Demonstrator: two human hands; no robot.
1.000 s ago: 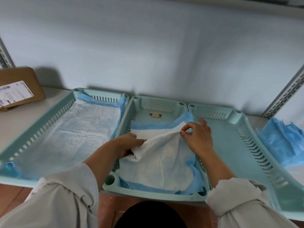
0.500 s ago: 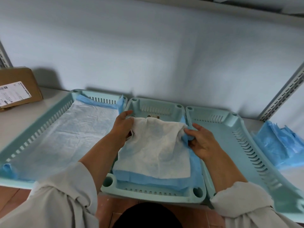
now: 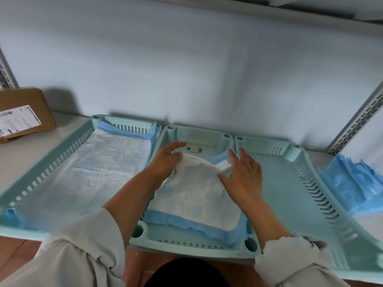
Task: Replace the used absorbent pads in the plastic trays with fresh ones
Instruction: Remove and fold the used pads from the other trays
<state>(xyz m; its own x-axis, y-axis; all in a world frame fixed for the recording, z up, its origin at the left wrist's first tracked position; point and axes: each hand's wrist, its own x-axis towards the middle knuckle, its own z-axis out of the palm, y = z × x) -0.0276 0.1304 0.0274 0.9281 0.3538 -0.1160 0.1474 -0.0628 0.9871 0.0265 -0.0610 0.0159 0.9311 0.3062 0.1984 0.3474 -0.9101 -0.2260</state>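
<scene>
The middle tray (image 3: 192, 248) is the landmark here, and I go from its near rim to its far wall. Just behind the near rim lies the pad (image 3: 196, 206), white on top with a blue border. It is not yet spread out: its near edge sits a little back from the rim, and its far part is still bunched up and stops short of the far wall, so bare tray floor shows there. The long axis of the pad runs from near to far, the same as the long axis of the tray.

Over the far half of the pad are both hands, one at each side and apart from each other. The left hand (image 3: 165, 160) is at the far left part and grips the bunched white edge with curled fingers. The right hand (image 3: 243, 175) is at the far right part, with fingers straight, pressing flat on the pad close to the right wall.

I judge that the next move is to draw the bunched edge away from the person, along the long axis, to the far wall. The left hand already holds this edge, so it is the better placed one.

Left of the middle tray is a tray with a flat pad (image 3: 87, 177). Right of it is an empty tray (image 3: 290, 193), and further right a blue pile (image 3: 352, 183).
</scene>
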